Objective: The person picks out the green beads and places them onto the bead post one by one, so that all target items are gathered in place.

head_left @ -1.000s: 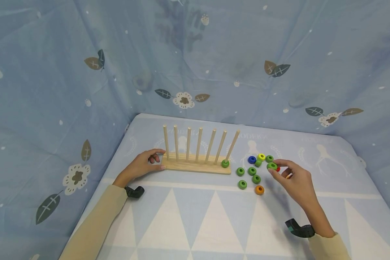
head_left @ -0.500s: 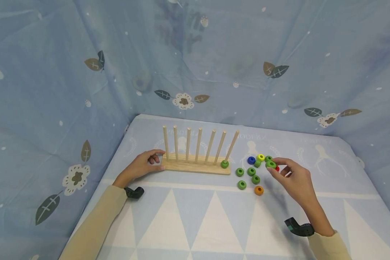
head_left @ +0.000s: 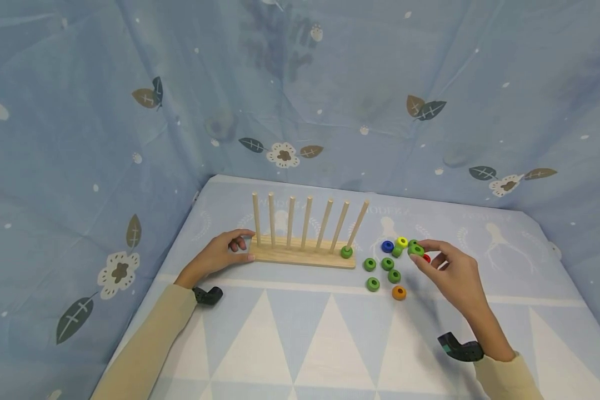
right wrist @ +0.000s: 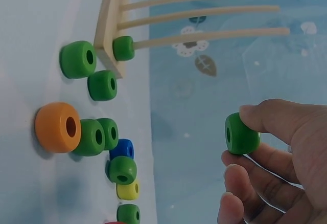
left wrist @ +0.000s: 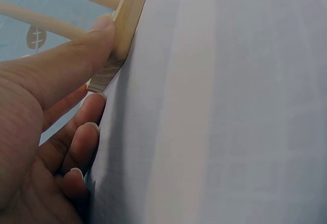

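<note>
The right hand (head_left: 452,275) had fingers clamped on a green bead (right wrist: 244,133) above the desk (head_left: 290,344), toward its back edge, the left hand (head_left: 222,254) pinched the peg rack (head_left: 295,256), and keeping the bead's hole uncovered looked advisable.

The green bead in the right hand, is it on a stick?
No, the right hand pinches the green bead in the air, apart from the wooden sticks.
</note>
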Available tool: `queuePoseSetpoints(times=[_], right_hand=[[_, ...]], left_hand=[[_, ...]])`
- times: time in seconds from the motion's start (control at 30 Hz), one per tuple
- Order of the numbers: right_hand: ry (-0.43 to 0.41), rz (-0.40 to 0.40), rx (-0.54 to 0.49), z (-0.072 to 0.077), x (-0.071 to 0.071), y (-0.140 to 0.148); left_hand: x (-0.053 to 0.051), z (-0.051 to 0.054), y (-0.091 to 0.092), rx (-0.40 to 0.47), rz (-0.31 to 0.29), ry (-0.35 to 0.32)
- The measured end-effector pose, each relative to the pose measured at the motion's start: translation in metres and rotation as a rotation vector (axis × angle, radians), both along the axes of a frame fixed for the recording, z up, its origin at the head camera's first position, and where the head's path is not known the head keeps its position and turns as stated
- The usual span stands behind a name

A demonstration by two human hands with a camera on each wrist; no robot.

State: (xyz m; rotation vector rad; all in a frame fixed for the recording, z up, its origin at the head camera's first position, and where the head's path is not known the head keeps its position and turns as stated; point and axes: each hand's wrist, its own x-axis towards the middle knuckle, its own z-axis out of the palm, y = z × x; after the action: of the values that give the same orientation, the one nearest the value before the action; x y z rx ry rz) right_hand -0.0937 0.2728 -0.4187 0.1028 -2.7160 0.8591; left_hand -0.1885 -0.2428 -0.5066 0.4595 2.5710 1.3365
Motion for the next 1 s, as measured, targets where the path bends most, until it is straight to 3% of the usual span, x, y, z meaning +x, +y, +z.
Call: queuePoseSetpoints(times=[1.0], right_hand=[[0.079,0.064,0.007,0.015,-0.008,-0.014]], left_hand=[[0.001,0.002,0.000,0.016,-0.015,0.003]])
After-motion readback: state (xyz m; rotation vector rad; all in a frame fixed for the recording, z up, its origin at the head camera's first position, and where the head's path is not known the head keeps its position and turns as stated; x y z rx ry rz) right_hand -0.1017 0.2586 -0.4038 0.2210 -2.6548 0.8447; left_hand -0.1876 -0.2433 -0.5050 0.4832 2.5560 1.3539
